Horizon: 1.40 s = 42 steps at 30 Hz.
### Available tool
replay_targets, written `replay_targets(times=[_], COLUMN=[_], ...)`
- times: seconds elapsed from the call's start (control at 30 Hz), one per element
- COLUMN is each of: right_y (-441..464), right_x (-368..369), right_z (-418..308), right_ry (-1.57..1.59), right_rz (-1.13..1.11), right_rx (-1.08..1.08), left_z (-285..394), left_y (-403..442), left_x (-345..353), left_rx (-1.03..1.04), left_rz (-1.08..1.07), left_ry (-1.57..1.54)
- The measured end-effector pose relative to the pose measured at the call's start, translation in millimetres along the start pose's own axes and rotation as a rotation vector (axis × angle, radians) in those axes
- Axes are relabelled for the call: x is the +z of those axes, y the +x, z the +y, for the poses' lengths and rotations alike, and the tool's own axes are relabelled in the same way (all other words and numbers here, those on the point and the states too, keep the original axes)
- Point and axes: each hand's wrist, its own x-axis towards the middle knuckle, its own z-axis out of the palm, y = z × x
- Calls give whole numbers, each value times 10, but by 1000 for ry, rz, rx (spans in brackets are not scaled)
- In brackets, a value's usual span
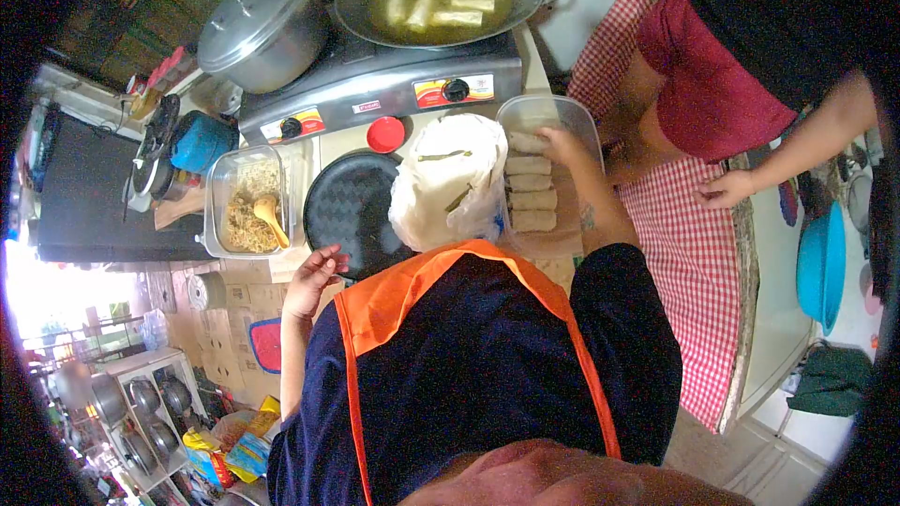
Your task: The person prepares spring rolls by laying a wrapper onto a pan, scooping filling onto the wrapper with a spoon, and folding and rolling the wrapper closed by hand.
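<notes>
My right hand (561, 146) reaches into a clear plastic container (586, 122) and closes around a pale roll at its upper end. Below it, several wrapped rolls (532, 199) lie in a column. My left hand (322, 272) hovers at the lower left edge of a round black tray (352, 206), fingers apart, holding nothing. Between tray and container sits a stack of white wrappers (441, 187) in a plastic bag, with strips of filling on top. Left of the tray, a clear tub (212, 201) holds shredded filling (246, 225) and a yellow spoon (269, 216).
A wok (352, 14) of oil with several frying rolls (459, 4) and a lidded pot (281, 52) stand on the stove (375, 84). A red lid (385, 134) lies before it. At right, another person (731, 103) stands beside a checkered cloth (684, 262).
</notes>
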Motion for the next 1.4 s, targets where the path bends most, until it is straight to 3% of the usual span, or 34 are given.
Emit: replay_targets(times=[0.17, 0.57, 0.87, 1.07, 1.17, 1.33, 1.4], right_y=[-33, 53, 101, 66, 141, 59, -10], right_x=[-73, -40, -37, -200, -234, -792, -1181], right_z=[-132, -84, -91, -192, -50, -227, -435], right_ry=[-32, -75, -24, -84, 44, 334, 290], right_rz=[-42, -23, -126, -86, 66, -144, -134], right_rx=[98, -41, 129, 18, -132, 116, 139], left_z=[33, 7, 0, -20, -46, -41, -28], left_y=[-14, -22, -19, -21, -13, -17, -28], left_x=[3, -29, -36, -77, -92, -112, -114], left_rx=[6, 7, 7, 14, 9, 15, 10], left_rz=[-14, 5, -5, -14, -15, -13, 0], left_ry=[4, 26, 37, 34, 26, 20, 13])
